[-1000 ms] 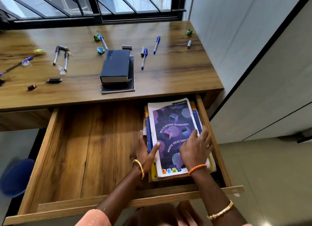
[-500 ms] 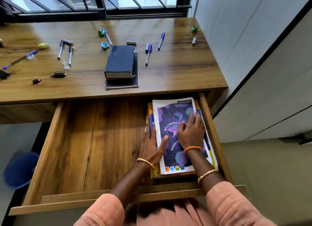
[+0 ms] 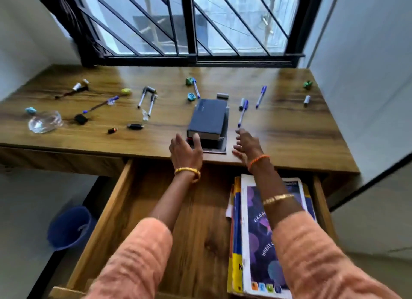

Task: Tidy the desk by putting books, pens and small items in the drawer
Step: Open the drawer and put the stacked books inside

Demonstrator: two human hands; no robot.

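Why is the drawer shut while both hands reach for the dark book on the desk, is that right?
Not quite. The drawer is pulled open, not shut, with notebooks lying at its right side; the head view shows this. The rest holds: the left hand and right hand both reach for the dark book on the desk.

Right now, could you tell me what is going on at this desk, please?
A person is tidying the desk into its open drawer. A stack of notebooks already lies at the drawer's right side. Both hands reach with open fingers for the dark book stack on the desk: the left hand at its near left corner, the right hand beside it. Pens and small items are scattered on the desk.
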